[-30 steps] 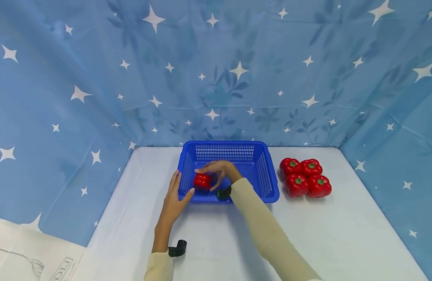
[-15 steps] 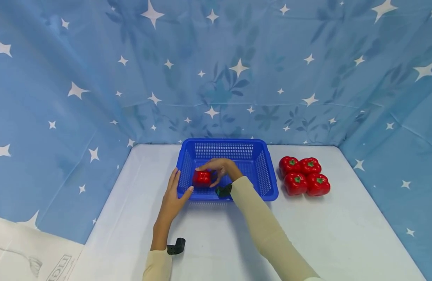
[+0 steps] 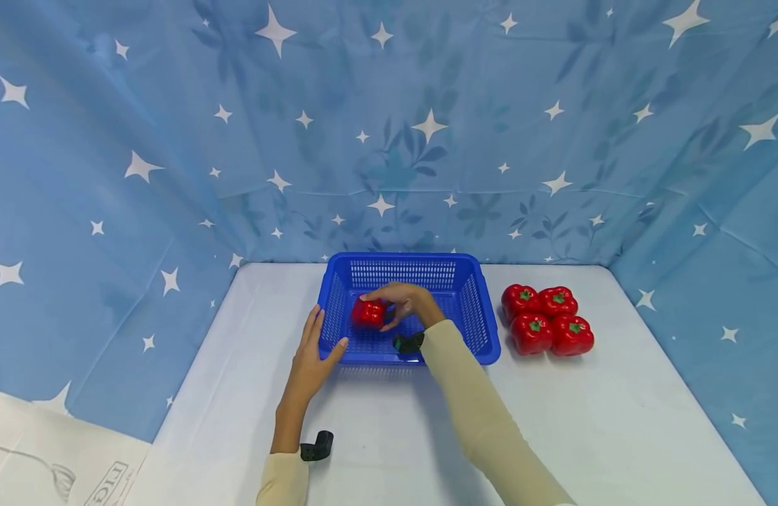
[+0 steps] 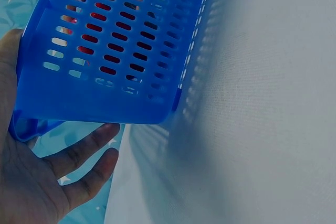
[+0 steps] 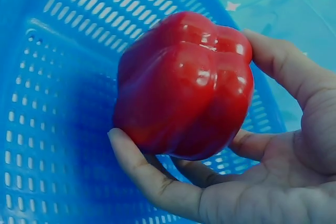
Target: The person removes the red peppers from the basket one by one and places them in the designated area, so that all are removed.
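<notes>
A blue plastic basket (image 3: 474, 337) with slotted walls stands on the white table. Inside its left part, my right hand (image 3: 404, 303) grips a red bell pepper (image 3: 367, 314) between thumb and fingers. In the right wrist view the same pepper (image 5: 184, 87) is tipped, its lobed end toward the thumb, with the fingers beneath it. My left hand (image 3: 313, 365) rests against the basket's front left corner, fingers spread along the left side and thumb at the front rim. In the left wrist view, two fingers (image 4: 86, 182) of that hand extend straight beside the basket wall.
Several red bell peppers (image 3: 547, 320) with green stems sit in a tight group on the table, right of the basket. A blue star-patterned curtain (image 3: 426, 161) surrounds the table at the back and sides.
My right hand has shifted slightly back and to the right inside the basket, carrying the bell pepper, which is now tilted. The left hand has stayed at the basket's corner.
</notes>
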A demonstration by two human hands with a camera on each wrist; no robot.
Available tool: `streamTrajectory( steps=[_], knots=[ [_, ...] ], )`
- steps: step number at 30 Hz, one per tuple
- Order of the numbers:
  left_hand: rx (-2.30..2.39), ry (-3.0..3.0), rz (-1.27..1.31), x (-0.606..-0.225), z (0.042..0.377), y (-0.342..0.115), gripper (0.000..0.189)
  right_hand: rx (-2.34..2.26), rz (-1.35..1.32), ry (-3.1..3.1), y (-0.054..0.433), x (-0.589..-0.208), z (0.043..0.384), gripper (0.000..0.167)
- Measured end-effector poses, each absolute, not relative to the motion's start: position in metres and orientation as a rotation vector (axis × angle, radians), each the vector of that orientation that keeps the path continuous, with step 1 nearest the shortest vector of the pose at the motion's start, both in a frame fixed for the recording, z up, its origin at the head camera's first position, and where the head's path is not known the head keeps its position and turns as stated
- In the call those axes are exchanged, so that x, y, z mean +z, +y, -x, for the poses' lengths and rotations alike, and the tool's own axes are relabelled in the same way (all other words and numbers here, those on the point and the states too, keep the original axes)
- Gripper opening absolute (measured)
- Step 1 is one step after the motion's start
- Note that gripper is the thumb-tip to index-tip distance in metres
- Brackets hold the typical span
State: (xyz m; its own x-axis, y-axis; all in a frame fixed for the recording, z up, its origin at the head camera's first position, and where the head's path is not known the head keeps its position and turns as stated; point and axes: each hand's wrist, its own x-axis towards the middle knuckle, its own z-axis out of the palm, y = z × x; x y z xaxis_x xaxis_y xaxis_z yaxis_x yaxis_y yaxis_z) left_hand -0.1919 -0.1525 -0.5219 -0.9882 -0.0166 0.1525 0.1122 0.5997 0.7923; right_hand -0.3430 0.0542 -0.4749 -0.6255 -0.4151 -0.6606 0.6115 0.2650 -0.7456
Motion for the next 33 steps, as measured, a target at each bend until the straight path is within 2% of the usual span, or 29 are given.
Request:
streamTrajectory(
  steps=[12,33],
  knots=[
    [-1.354,-2.683,0.081,-0.522,0.190,-0.152,0.086,-1.606,-0.224,1.702,0.072,-0.469,0.342,0.074],
    [-1.341,-2.699,0.094,-0.519,0.191,-0.153,0.086,-1.781,-0.208,1.645,0.091,-0.460,0.341,0.072]
  ],
)
